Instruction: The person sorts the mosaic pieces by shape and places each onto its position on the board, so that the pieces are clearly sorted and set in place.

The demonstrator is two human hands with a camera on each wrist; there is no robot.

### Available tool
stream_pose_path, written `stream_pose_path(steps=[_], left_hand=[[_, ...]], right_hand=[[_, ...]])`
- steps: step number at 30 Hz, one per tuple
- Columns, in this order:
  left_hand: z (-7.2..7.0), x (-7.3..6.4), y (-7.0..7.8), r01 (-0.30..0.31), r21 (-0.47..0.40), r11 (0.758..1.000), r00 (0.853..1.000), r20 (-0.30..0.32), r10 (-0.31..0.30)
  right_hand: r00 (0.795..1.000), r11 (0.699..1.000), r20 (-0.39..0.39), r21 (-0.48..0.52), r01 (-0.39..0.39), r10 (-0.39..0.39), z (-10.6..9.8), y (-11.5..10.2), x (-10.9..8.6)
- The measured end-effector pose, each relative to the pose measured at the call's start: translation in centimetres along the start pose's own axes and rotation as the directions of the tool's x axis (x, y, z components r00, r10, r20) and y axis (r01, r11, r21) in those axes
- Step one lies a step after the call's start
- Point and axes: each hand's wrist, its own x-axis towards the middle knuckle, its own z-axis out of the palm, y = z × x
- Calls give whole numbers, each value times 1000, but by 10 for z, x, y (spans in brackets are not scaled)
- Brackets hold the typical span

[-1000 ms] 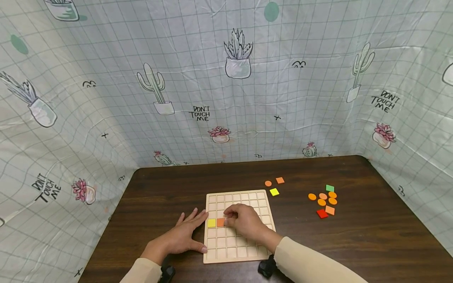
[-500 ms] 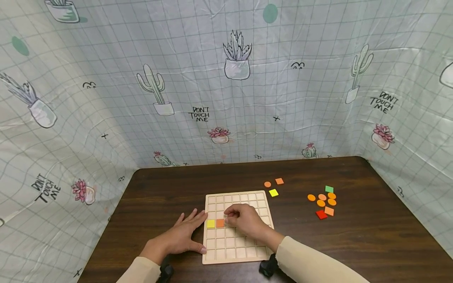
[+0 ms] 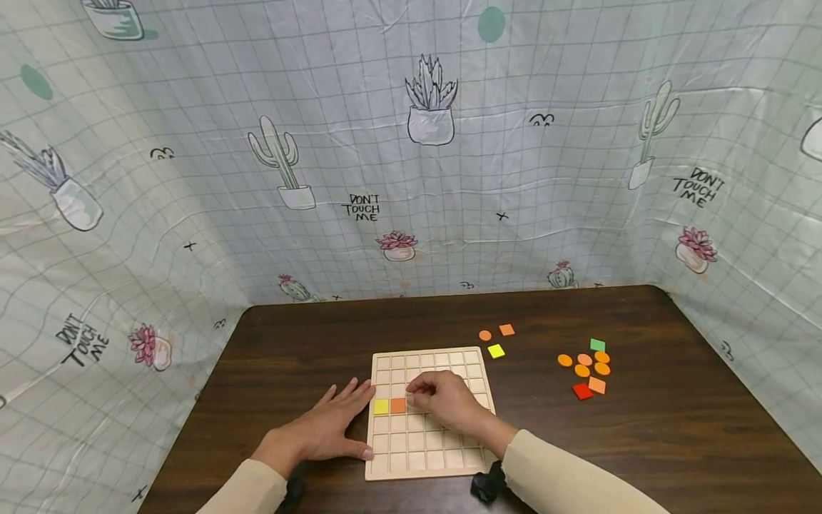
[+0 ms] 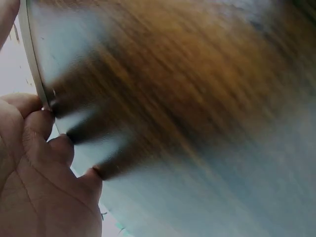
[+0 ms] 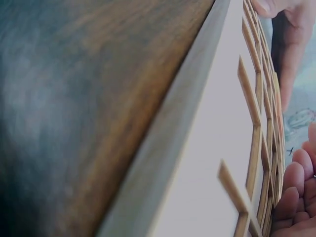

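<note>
A pale wooden grid board [image 3: 427,460] lies on the dark table. Side by side in its left columns sit a yellow square tile [image 3: 382,406] and an orange square tile [image 3: 398,405]. My left hand [image 3: 324,428] rests with spread fingers at the board's left edge, its thumb touching the lower left side; the left wrist view shows those fingertips along the edge. Over the board's middle, my right hand [image 3: 449,407] has bent fingers, with thumb and forefinger just right of the orange tile. Whether anything is between them is hidden.
Beyond the board's upper right corner lie an orange disc [image 3: 484,335], an orange square [image 3: 507,330] and a yellow square [image 3: 496,351]. Farther right is a group of several orange discs [image 3: 581,370], a green square [image 3: 598,345], a red square [image 3: 582,391] and a light orange square [image 3: 596,385].
Both hands keep nearly the same pose, and the tiles stay in their places. Only a slight shift of the whole view shows.
</note>
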Motion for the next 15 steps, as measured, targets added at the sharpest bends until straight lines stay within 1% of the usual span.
stream_pose_path(steps=[4, 7, 12, 15], left_hand=[[-1, 0, 2, 7, -5, 1000, 1000, 1, -7], [-1, -1, 3, 6, -13, 1000, 1000, -4, -6], [0, -2, 4, -2, -27, 1000, 1000, -15, 1], [0, -2, 4, 2, -29, 1000, 1000, -19, -3]], right_hand=[[1000, 1000, -11, 3, 7, -7, -6, 1, 0], [1000, 1000, -16, -9, 10, -10, -15, 4, -3], [999, 999, -51, -50, 0, -3, -46, 12, -8], [996, 996, -92, -79, -28, 21, -69, 19, -9]])
